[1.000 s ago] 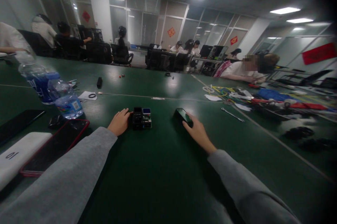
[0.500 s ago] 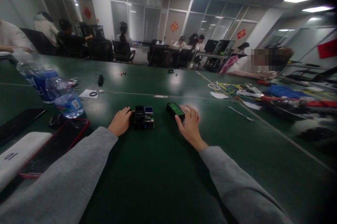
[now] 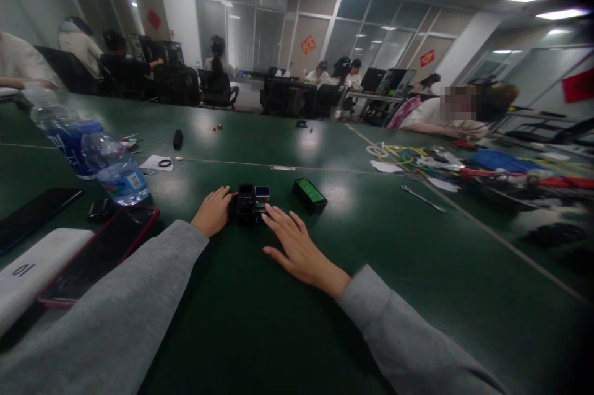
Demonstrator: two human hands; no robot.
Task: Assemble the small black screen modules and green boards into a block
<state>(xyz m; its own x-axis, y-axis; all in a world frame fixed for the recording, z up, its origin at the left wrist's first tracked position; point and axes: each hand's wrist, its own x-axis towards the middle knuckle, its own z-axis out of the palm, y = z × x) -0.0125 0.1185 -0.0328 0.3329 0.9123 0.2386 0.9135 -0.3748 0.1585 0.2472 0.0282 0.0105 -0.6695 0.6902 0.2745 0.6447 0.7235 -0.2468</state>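
A small black electronic module with a blue screen [image 3: 253, 202] sits on the green table [image 3: 288, 308]. My left hand [image 3: 212, 212] rests against its left side, fingers curled on its edge. My right hand [image 3: 297, 247] lies flat and open, fingers spread, its fingertips touching the module's near right corner. A small black box with a green top [image 3: 309, 193] lies free on the table just right of the module, apart from both hands.
Two water bottles [image 3: 99, 156] stand at the left, with a red-cased phone [image 3: 99, 252], a white pack [image 3: 34, 268] and a dark phone [image 3: 32, 210] near them. A wrench [image 3: 421, 198] and a heap of cables and tools [image 3: 487, 169] lie at the right, where a person sits. Other people sit at far desks.
My right hand set down the green-topped box, let it go, and moved left to the module. My left hand has stayed put.
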